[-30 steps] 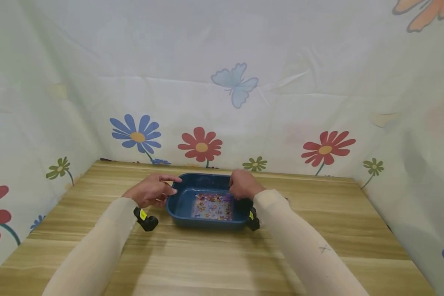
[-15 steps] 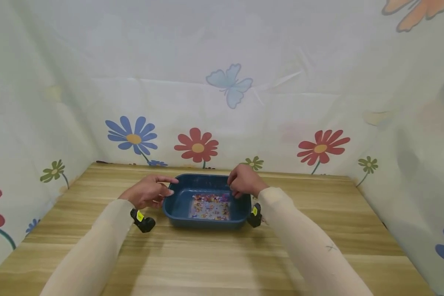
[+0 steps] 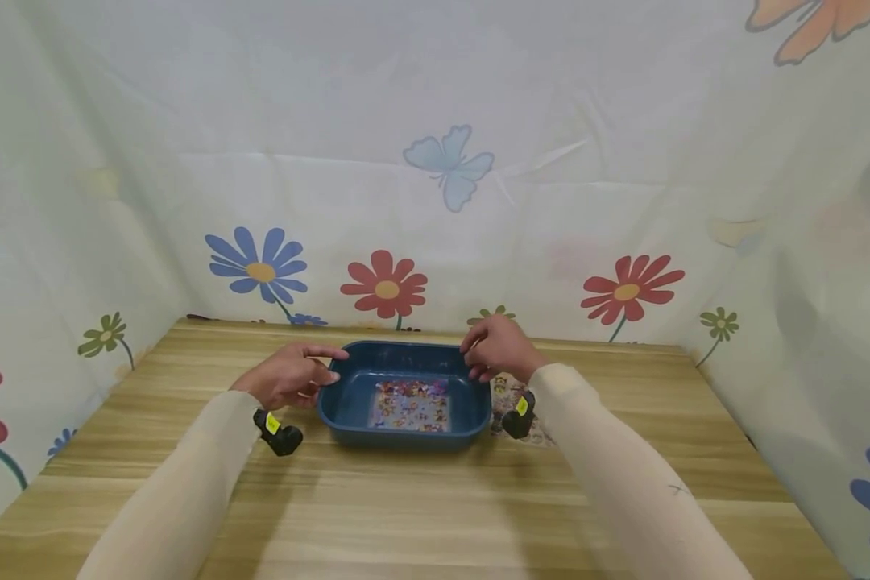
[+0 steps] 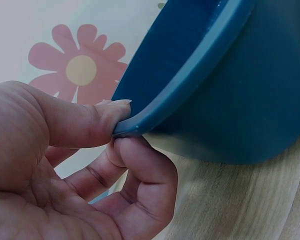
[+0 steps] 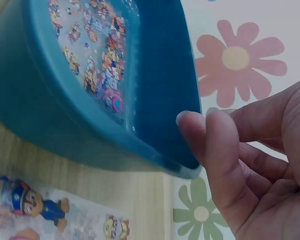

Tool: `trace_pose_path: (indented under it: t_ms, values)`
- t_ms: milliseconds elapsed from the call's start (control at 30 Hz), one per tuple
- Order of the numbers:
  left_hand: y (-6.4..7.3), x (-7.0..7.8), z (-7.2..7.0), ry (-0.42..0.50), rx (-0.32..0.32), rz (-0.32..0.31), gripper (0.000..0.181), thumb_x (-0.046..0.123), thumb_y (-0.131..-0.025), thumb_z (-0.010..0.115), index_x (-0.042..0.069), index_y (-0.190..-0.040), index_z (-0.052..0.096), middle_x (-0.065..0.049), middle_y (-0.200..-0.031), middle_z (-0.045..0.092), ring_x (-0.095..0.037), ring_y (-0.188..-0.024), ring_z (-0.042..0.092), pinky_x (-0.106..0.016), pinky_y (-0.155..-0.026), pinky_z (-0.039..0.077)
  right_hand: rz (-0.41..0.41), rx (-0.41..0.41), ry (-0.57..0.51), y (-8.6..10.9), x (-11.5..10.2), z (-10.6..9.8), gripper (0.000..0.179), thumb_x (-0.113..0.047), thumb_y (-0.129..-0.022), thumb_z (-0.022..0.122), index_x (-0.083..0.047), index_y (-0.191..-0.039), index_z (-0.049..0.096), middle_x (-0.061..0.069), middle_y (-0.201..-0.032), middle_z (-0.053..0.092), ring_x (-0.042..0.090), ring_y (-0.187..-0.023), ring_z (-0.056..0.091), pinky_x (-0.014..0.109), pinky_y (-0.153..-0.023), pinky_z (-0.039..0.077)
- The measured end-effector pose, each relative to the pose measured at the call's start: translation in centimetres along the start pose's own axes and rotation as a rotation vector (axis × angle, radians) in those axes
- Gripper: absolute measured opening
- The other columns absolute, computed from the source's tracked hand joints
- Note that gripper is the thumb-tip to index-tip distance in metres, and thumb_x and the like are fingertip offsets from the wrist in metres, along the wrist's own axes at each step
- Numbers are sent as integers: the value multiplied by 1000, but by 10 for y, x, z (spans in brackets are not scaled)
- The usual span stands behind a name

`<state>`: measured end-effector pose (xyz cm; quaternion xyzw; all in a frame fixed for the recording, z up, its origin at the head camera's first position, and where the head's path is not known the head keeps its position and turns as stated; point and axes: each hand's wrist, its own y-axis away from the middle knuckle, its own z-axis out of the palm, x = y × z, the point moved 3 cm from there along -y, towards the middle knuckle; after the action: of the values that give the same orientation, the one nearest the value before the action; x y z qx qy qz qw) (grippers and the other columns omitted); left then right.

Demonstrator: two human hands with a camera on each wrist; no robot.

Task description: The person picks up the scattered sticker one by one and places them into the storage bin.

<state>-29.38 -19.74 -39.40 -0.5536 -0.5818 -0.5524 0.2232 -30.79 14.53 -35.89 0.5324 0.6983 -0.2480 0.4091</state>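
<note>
A dark blue rectangular basin [image 3: 406, 439] sits on the wooden table. My left hand [image 3: 290, 376] pinches its left rim; in the left wrist view the thumb [image 4: 90, 122] lies over the rim and a curled finger [image 4: 150, 165] under it. On the basin floor lies a clear sheet of small colourful cartoon stickers [image 3: 409, 407]. At the far right corner is my right hand [image 3: 502, 348], fingers loosely bent, fingertips right at the rim. Nothing shows between them in the right wrist view. Another cartoon sticker sheet [image 5: 45, 205] lies on the table right of the basin, partly hidden by the right wrist.
The wooden table [image 3: 406, 515] runs up to a white cloth backdrop [image 3: 319, 193] printed with flowers and a butterfly. Similar cloth hangs along both sides. Each wrist carries a small black camera [image 3: 279, 435].
My right hand has moved from inside the basin rightward to its right rim, uncovering more of the sheet on the table. The left hand stays at the left rim.
</note>
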Motion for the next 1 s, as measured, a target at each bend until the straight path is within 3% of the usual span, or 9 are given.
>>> trace_pose_path:
  t_ms: [267,600,833,1000]
  values:
    - [0,-1,0,12,2,8,55,8,-99,65,13,-152,53,-2,-79,55,-17,-64,49,-28,-59,45,-30,8,1,7,6,-17,20,0,-91,69,6,-108,75,19,-92,76,19,-60,72,38,-58,62]
    - [-1,-1,1,9,7,8,56,8,-99,65,12,-153,52,-4,-83,56,-18,-66,50,-28,-61,48,2,15,22,13,19,-34,21,-1,-93,70,8,-112,73,24,-98,76,33,-71,76,31,-57,59]
    - [-2,-3,0,9,10,7,55,9,-99,66,13,-152,53,-5,-86,59,-19,-68,52,-29,-61,49,29,19,43,19,29,-45,21,-3,-94,69,8,-112,72,19,-93,76,21,-67,74,34,-61,61]
    - [-1,-3,0,17,5,5,56,9,-99,66,13,-152,52,-5,-86,58,-19,-68,51,-29,-62,49,46,37,66,22,38,-54,18,-4,-95,69,5,-110,73,23,-100,75,21,-70,74,35,-63,62]
